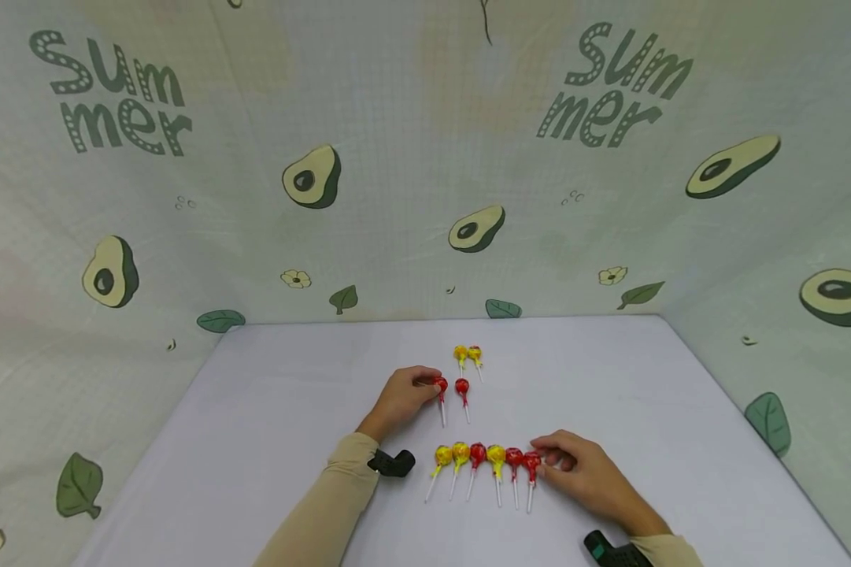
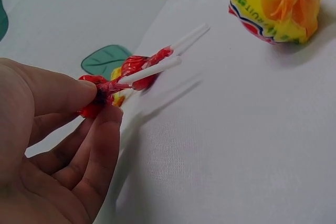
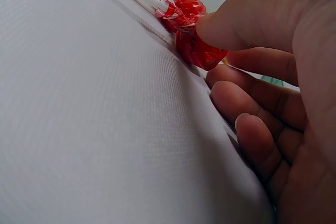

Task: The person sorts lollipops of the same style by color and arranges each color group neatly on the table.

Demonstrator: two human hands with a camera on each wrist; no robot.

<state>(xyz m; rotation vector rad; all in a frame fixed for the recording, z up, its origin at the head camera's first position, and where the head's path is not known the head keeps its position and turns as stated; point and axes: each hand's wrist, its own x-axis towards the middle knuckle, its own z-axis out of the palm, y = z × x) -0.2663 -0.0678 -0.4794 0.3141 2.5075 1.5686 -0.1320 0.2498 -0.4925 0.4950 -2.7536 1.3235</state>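
My left hand (image 1: pixel 401 400) pinches a red lollipop (image 1: pixel 442 385) between thumb and fingertips, its white stick pointing toward me. In the left wrist view that red lollipop (image 2: pixel 94 109) looks slightly raised, its stick's shadow falling on the cloth. Just to its right lies another red lollipop (image 1: pixel 462 387). Nearer me, my right hand (image 1: pixel 586 475) grips the head of the red lollipop (image 1: pixel 532 459) at the right end of a row. The right wrist view has the thumb on this red wrapper (image 3: pixel 202 51), with fingers partly hidden behind it.
The front row also holds yellow lollipops (image 1: pixel 460 453) and red lollipops (image 1: pixel 478 453), side by side with sticks toward me. Two yellow lollipops (image 1: pixel 475 353) lie farther back on the white table (image 1: pixel 283 370). A printed cloth (image 1: pixel 397 260) hangs behind and at both sides.
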